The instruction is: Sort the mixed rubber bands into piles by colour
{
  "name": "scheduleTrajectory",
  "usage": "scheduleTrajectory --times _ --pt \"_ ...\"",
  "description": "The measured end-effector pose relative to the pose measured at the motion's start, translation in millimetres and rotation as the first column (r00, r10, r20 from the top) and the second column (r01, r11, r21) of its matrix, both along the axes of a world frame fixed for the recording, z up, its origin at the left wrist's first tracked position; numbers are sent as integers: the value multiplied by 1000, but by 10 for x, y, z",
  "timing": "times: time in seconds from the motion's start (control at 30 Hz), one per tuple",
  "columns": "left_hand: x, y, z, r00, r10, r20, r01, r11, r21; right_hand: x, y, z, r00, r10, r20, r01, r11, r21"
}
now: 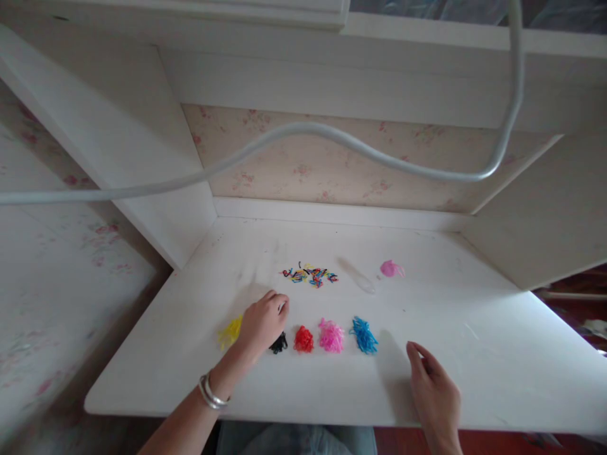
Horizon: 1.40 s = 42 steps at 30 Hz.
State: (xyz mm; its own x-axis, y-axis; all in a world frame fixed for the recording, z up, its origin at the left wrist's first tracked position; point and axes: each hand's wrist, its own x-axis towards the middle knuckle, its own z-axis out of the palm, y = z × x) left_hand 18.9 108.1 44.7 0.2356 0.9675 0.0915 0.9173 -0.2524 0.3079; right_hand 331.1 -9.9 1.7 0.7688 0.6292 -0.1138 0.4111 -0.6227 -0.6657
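Observation:
My left hand (263,321) rests on the white desk (474,328) with its fingers curled, between a yellow pile (231,332) and a black pile (279,344) of small elastic bands; whether it holds anything is hidden. To the right lie a red pile (303,339), a pink pile (331,335) and a blue pile (364,335). Behind them sits a mixed-colour pile (310,275). My right hand (434,390) lies near the desk's front edge, fingers loosely bent, holding nothing visible.
A clear plastic bag (360,278) and a pink clump (391,269) lie behind the sorted piles. A white cable (332,134) hangs across the view. Shelf sides enclose the desk left and right. Silver bangles (211,393) circle my left wrist.

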Motion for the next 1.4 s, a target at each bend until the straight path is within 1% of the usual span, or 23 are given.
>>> scheduleTrajectory --times 0.1,0.27,0.43,0.6,0.67,0.73,0.83,0.93,1.03,1.1,1.17,1.27,1.4 --pt "140 249 -46 995 25 -94 -27 1000 -12 20 9 -31 999 50 -16 -50 999 -12" --pt "285 537 -165 986 67 -156 -68 998 0 44 13 -58 993 95 -67 -94 995 17" --pt "341 654 -215 978 64 -199 -64 998 8 89 10 -65 991 118 -69 -115 992 47" --pt "328 658 -152 977 76 -202 -68 997 43 95 12 -70 991 118 -63 -113 990 79" --pt "293 611 -102 976 95 -194 -84 994 64 95 9 -81 990 125 -58 -120 989 85" --pt "226 514 -56 975 124 -186 -109 990 86 97 2 -97 990 130 -62 -124 989 85" --pt "47 257 -39 975 181 -132 -162 977 141 103 -8 -119 987 140 -74 -134 988 82" --pt "-214 -96 -93 973 224 -56 -209 959 194 110 -10 -128 984 165 -71 -161 985 67" --pt "-482 -433 -169 955 290 -55 -272 936 222 103 0 -113 981 176 -79 -172 984 47" --pt "-622 -595 -211 940 332 -71 -307 921 241 90 10 -93 980 177 -94 -174 984 38" --pt "-714 -693 -257 929 358 -90 -329 913 242 77 16 -74 980 172 -104 -170 985 33" --pt "-777 -751 -360 929 361 -80 -337 915 222 76 6 -65 982 158 -103 -155 987 32" --pt "-801 -784 -520 941 336 43 -337 912 235 55 -34 -71 987 123 -104 -117 991 60"
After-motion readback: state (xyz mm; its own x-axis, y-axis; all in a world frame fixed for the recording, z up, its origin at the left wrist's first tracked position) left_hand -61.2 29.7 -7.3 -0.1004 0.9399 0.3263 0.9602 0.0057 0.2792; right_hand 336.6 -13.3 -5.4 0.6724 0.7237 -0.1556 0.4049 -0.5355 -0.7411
